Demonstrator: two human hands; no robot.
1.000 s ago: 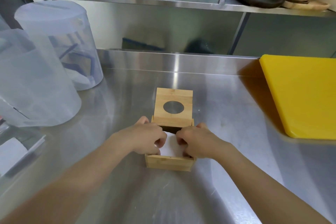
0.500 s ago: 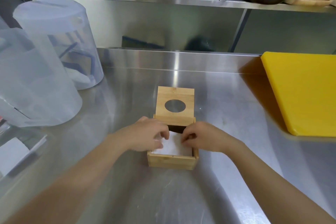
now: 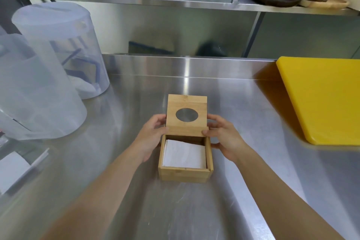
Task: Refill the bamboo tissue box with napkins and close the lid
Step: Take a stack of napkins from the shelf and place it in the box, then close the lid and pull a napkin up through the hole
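Note:
The square bamboo tissue box [image 3: 185, 175] stands on the steel counter in the middle of the view. A stack of white napkins [image 3: 185, 153] lies flat inside it. Its hinged lid [image 3: 187, 107], with a round hole in it, stands upright at the box's far edge. My left hand [image 3: 153, 132] grips the lid's left edge with fingers and thumb. My right hand [image 3: 224, 134] grips the lid's right edge, its lower fingers against the box's right wall.
Two tall translucent plastic containers [image 3: 58, 48] stand at the left. A yellow cutting board [image 3: 323, 99] lies at the right. A clear bin with white paper [image 3: 13, 169] sits at the near left. An overhead shelf [image 3: 175, 2] carries bins and wooden plates.
Both hands have left the napkins inside the box and moved up to the sides of the upright lid. The napkins now lie flat and uncovered.

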